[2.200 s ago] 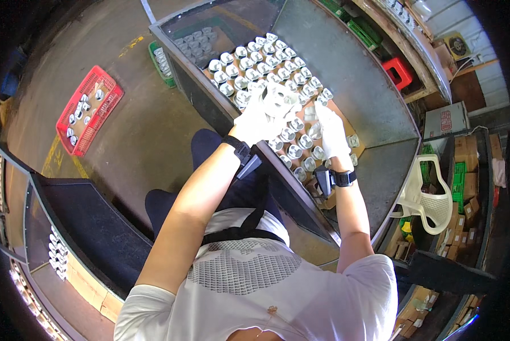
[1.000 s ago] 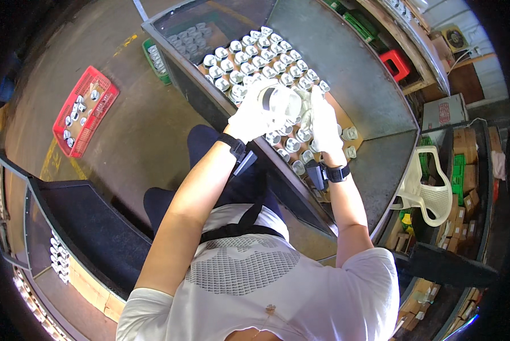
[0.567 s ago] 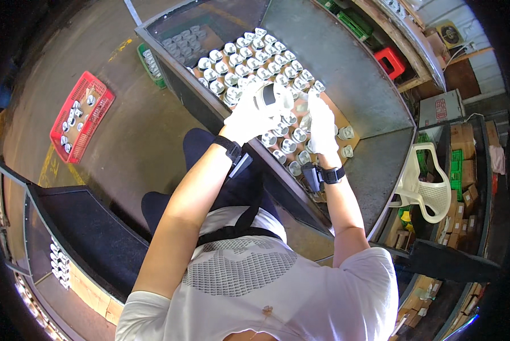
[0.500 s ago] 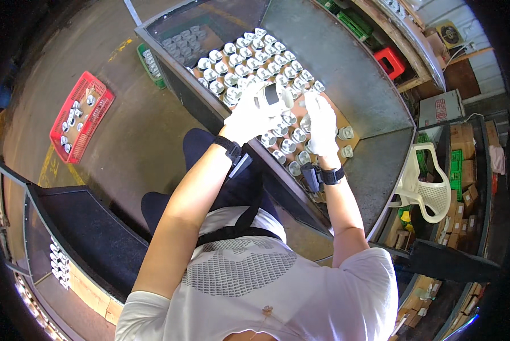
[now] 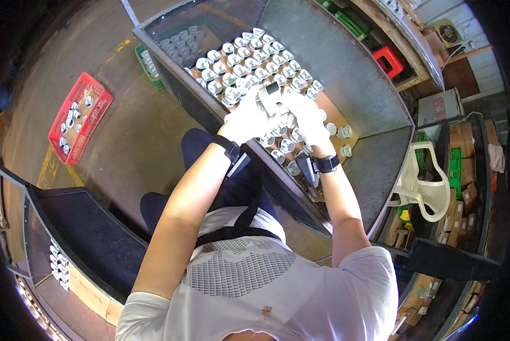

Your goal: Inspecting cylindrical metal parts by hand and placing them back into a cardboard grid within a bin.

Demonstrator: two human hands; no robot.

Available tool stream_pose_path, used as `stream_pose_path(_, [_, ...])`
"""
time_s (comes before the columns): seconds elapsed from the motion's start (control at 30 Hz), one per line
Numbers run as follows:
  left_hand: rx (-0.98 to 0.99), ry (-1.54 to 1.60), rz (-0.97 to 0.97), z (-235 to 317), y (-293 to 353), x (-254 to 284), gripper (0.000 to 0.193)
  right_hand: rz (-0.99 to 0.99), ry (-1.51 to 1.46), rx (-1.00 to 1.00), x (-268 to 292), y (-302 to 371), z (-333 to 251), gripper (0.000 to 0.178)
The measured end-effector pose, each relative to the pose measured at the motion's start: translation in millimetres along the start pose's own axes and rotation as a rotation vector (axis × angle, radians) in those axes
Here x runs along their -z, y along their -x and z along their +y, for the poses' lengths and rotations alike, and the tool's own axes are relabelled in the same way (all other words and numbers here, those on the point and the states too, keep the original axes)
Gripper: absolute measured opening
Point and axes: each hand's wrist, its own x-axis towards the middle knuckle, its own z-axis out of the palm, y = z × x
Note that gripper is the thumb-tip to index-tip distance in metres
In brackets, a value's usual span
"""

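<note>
My left hand (image 5: 245,120), in a white glove, grips a silvery metal piston (image 5: 272,101) with a dark patch on its skirt and a round hole in its side. On the piston's right side are the fingers of my right hand (image 5: 309,118), also gloved in white and closed against it; glare washes out the exact finger positions. Below and beyond both hands, rows of similar pistons (image 5: 240,69) stand on a brown cardboard sheet (image 5: 330,107) inside a grey metal-walled bench (image 5: 346,62). Both hands hide some of these pistons.
A red crate (image 5: 81,116) with several pistons rests on the floor at left, and a green crate (image 5: 150,67) stands against the bench. At right are a cream plastic chair (image 5: 428,184), a red stool (image 5: 389,62) and shelves with cardboard boxes (image 5: 462,136). A dark bench (image 5: 90,221) lies lower left.
My right hand has moved left, from beside the piston onto it. The piston has turned in my left hand, so its round side hole now shows.
</note>
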Motion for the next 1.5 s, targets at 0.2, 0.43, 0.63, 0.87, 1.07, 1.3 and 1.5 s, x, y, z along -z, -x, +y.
stream_pose_path(0.2, [0.157,0.487,0.116,20,3,14,0.056,-0.063,0.522,0.286,5,-1,-19,0.033])
stream_pose_path(0.43, [-0.157,-0.239,0.078,11,-5,9,0.031,-0.019,0.146,-0.027,25,-19,10,0.033])
stream_pose_path(0.63, [-0.258,-0.359,0.015,7,1,13,0.028,0.143,-0.115,-0.058,50,-41,80,0.034])
stream_pose_path(0.87, [-0.336,-0.328,0.087,8,2,18,0.031,0.255,-1.255,-0.234,55,-51,49,0.019])
stream_pose_path(1.07, [-0.234,-0.276,0.011,11,2,14,0.027,0.187,-1.395,-0.271,59,-44,66,0.021])
stream_pose_path(1.3, [-0.183,-0.276,-0.024,6,2,12,0.028,0.056,-0.796,-0.312,78,-57,86,0.017])
stream_pose_path(1.5, [-0.182,-0.305,-0.055,16,-2,21,0.026,-0.159,-0.720,-0.578,132,-74,98,0.025])
